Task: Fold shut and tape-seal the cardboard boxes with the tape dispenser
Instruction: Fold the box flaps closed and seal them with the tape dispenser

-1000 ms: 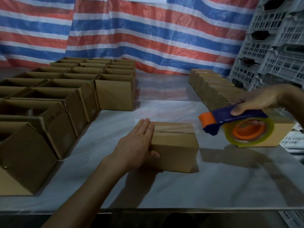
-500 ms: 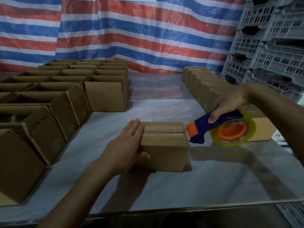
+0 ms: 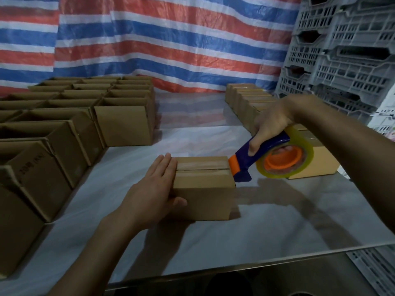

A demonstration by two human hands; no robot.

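A small cardboard box (image 3: 205,189) with its top flaps folded shut stands in the middle of the table. My left hand (image 3: 152,189) presses flat against the box's left side, fingers straight, thumb on the front face. My right hand (image 3: 271,124) grips the blue handle of the tape dispenser (image 3: 275,159), which carries a roll of clear tape on an orange hub. The dispenser's orange nose touches the upper right edge of the box, at the end of the flap seam.
Several open-topped boxes (image 3: 124,124) stand in rows on the left. A row of closed boxes (image 3: 245,99) runs along the right, the nearest (image 3: 320,161) behind the dispenser. Grey plastic crates (image 3: 346,50) are stacked at the far right. The table's front edge (image 3: 256,265) is near.
My right hand has brought the tape dispenser left and down until its nose meets the box's right edge. My left hand stays on the box's left side.
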